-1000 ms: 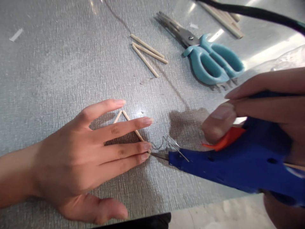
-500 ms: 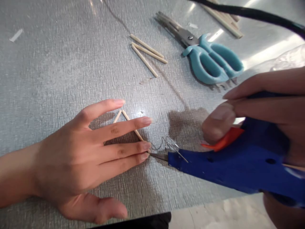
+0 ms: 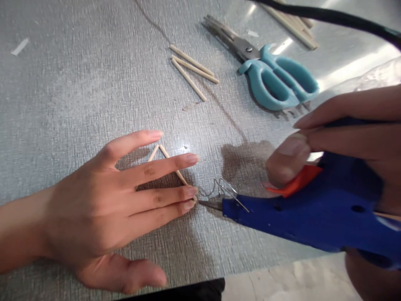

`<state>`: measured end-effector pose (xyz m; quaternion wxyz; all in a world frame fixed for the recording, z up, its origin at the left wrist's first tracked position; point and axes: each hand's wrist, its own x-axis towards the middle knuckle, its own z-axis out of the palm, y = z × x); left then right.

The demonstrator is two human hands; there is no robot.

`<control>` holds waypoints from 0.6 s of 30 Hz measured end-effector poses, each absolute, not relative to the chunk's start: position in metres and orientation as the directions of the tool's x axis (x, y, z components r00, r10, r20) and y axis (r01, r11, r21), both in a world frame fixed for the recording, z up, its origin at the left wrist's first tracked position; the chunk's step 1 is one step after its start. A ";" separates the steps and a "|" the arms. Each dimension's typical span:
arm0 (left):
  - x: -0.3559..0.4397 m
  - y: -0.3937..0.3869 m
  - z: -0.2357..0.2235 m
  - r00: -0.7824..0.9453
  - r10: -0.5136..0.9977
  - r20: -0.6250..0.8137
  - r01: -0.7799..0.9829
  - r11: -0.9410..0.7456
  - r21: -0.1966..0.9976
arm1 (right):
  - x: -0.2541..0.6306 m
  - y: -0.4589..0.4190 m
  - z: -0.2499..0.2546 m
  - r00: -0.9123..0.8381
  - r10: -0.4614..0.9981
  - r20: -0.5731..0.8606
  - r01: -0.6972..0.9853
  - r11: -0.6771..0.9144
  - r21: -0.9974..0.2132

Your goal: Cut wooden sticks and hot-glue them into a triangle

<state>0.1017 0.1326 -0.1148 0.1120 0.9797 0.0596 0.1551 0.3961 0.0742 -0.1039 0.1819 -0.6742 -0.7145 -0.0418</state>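
Nearest, a black thing [image 3: 200, 290] and a pale surface [image 3: 275, 278] show along the bottom edge, past the grey textured table [image 3: 78, 92]; the left hand [image 3: 90, 213] lies palm down above that edge, fingers spread and thumb out to the side, closed on nothing; under its fingers are two thin joined-looking sticks, the left stick [image 3: 153, 153] and the right stick [image 3: 164, 152], whose far ends meet or nearly meet in a point; whether they touch there, I cannot tell

To the right, the right hand [image 3: 344, 140] is wrapped around a blue glue gun [image 3: 297, 221], well apart from the left hand, one fingertip at the orange trigger [image 3: 302, 182]; the metal nozzle [image 3: 210, 205] points left, its tip just beside the left hand's fingertips and the near end of the right stick; a bent wire [image 3: 233, 195] crosses the front of the glue gun

Farther off, three loose sticks [image 3: 188, 80] lie on the table; to their right rest teal-handled scissors [image 3: 266, 62], blades pointing up and left, with a white scrap [image 3: 252, 33] near them and another strip [image 3: 19, 47] far left; clear plastic [image 3: 376, 79] sits at the right edge; beyond are thicker sticks [image 3: 291, 28], partly behind a black cable [image 3: 328, 16]
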 end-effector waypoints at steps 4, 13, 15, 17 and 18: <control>0.101 0.131 -0.115 0.944 0.180 0.276 0.112 -0.963 0.247 | 0.400 0.065 -0.109 -0.110 0.920 0.377 0.945 0.214 -0.246; 0.102 0.129 -0.115 0.939 0.201 0.277 0.125 -0.955 0.270 | 0.403 0.069 -0.106 -0.152 0.932 0.328 0.941 0.238 -0.242; 0.102 0.129 -0.115 0.939 0.206 0.276 0.128 -0.953 0.274 | 0.404 0.071 -0.106 -0.183 0.937 0.299 0.938 0.257 -0.231; 0.102 0.129 -0.115 0.938 0.209 0.276 0.131 -0.953 0.275 | 0.405 0.071 -0.106 -0.177 0.938 0.299 0.936 0.254 -0.241; 0.101 0.129 -0.115 0.940 0.206 0.273 0.130 -0.953 0.272 | 0.405 0.070 -0.106 -0.161 0.936 0.312 0.936 0.246 -0.254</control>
